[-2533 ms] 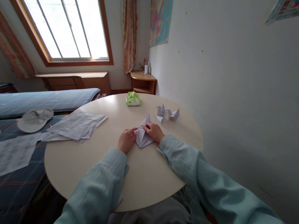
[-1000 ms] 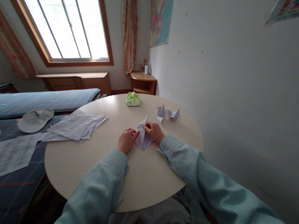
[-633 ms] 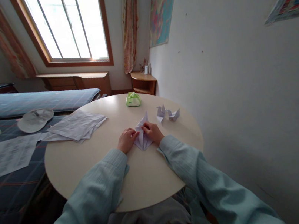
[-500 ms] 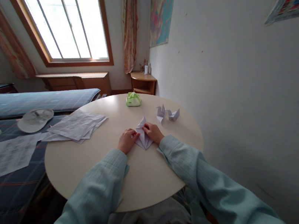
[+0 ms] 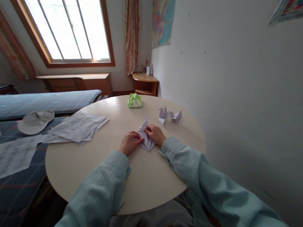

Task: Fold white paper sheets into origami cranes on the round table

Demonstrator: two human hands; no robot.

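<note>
A white sheet of folded paper [image 5: 148, 143] with fan-like creases lies on the round cream table [image 5: 92, 175] in front of me. My left hand [image 5: 130, 142] is closed on its left side, thumb pressed across the folds. On its upper right, my right hand [image 5: 155, 134] pinches the paper with fingers curled. The paper's pointed tip sticks up beyond my hands, and parts of both its sides are hidden under my fingers. Right of it stand two finished-looking folded paper birds [image 5: 163, 115], close together.
A stack of paper sheets [image 5: 78, 127] overlaps the table's left edge. A green tissue pack [image 5: 135, 100] sits at the far side. Beds with plaid covers, one holding a white cap [image 5: 36, 122], lie left. The white wall [image 5: 245, 95] closes off the right.
My left thumb has slid right, further over the folded paper, and the paper's lower point has shifted slightly right. My right hand stays nearly in place.
</note>
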